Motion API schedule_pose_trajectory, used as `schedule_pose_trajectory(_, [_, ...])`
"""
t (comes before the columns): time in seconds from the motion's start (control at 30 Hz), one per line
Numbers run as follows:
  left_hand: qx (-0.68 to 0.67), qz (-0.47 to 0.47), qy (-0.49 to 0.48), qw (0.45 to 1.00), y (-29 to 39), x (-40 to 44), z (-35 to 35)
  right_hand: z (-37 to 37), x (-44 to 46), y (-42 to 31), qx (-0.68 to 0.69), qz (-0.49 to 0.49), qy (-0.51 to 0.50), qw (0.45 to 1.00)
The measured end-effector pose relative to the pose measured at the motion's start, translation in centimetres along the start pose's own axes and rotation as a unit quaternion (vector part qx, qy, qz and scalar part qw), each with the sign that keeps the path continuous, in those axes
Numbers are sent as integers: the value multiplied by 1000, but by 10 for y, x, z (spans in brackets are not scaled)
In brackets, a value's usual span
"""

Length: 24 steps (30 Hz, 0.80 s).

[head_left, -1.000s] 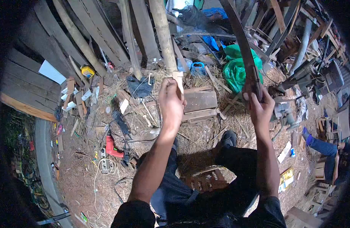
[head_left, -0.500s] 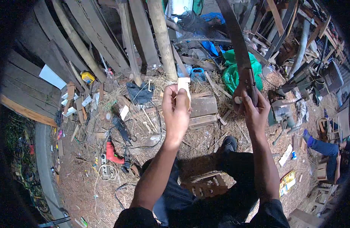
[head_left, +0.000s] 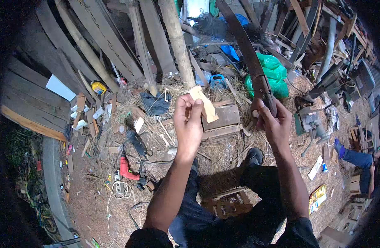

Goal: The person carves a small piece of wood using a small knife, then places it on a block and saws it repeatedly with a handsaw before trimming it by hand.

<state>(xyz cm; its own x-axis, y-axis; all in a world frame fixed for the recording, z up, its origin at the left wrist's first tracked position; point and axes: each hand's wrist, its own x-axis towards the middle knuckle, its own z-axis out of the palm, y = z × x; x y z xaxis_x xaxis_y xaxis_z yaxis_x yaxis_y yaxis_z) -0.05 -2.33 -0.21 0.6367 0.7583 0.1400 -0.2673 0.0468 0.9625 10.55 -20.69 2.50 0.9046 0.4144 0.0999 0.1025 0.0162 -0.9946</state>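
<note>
Pinched between the thumb and fingers of my left hand (head_left: 189,120) is a small, pale shaped wood piece (head_left: 203,104), its broad face turned up. My right hand (head_left: 272,120) is wrapped round the handle of a long, dark curved blade (head_left: 247,47), which points up and away to the left. A small pale thing, too small to name, shows by the fingers of my right hand. The wood piece and the blade are apart. Below and behind the wood piece, a wooden block (head_left: 223,117) lies on the ground.
A red drill (head_left: 127,168) and a power strip (head_left: 120,187) with a cable lie at the left. Beyond my hands are a green plastic bag (head_left: 272,74) and leaning planks (head_left: 103,35). A bench vise (head_left: 314,124) stands at the right, with another person's leg (head_left: 355,158) further right.
My left hand has turned the wood piece from nearly upright to a slant with its broad face showing. The blade's tip has swung to the left.
</note>
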Motion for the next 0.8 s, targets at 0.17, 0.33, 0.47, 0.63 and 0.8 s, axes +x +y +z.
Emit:
schedule_pose_trajectory(0.17, [-80, -4, -26, 996, -1, 0, -2, 1, -6, 0, 6, 0, -12, 1000])
schedule_pose_trajectory(0.33, [-143, -56, -27, 988, 8, 0, 6, 1, -8, 0, -7, 4, -25, 1000])
schedule_pose_trajectory(0.47, [-161, -49, -9, 986, 8, -4, 12, 10, -10, -3, 41, 45, -20, 998])
schedule_pose_trajectory(0.63, [-164, -54, -12, 985, 12, -10, 23, 19, -14, -6, 69, 44, -6, 997])
schedule_pose_trajectory(0.8, [-174, -48, -5, 984, 10, -15, 27, 22, -12, -4, 40, 22, 3, 999])
